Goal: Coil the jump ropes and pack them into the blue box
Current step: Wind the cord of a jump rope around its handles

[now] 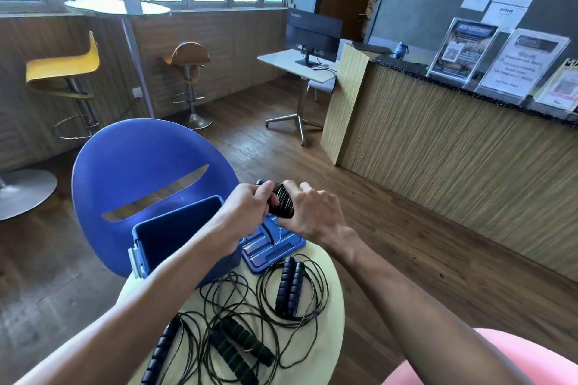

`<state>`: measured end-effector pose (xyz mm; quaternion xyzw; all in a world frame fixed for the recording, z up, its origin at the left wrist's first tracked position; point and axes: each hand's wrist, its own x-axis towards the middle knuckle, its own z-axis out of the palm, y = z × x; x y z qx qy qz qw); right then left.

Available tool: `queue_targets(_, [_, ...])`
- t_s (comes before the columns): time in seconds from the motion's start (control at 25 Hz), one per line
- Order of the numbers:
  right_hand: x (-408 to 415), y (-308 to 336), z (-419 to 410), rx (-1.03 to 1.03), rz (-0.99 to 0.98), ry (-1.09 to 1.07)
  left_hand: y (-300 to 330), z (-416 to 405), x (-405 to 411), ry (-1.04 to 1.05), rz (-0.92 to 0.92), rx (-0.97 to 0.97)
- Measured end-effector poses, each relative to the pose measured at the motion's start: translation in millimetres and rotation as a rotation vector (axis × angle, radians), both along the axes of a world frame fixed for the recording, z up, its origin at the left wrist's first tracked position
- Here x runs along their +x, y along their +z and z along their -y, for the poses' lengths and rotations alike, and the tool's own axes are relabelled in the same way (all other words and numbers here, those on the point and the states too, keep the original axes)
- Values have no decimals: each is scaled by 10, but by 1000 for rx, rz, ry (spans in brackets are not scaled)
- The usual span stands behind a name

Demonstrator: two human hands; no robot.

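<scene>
Two hands meet above the blue lid (269, 247): my left hand (247, 212) and right hand (312, 212) both have fingers curled round one coiled rope bundle (281, 200), held just right of the open blue box (175, 234). I see only dark blue walls inside the box; its bottom is hidden. Three more jump ropes (250, 322) lie loose on the round table (325, 353), nearer me.
</scene>
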<state>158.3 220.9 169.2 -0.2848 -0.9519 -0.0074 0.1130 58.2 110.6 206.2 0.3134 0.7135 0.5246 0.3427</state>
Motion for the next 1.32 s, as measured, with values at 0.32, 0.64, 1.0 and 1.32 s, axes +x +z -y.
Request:
queue_targets(0.32, [19,147,-13,-210,-174,-59,-290,186,10,-63,-203,1])
queue_targets(0.64, [53,242,91,-332,-251,4,-598,391,-243,-250,-396,145])
queue_targets(1.0, [62,305,147,-474,-238,148,-738,433,-620,-325,-871,117])
queue_targets(1.32, [230,368,205,-845,-172,414,-244,318,-940,-503,-1248,113])
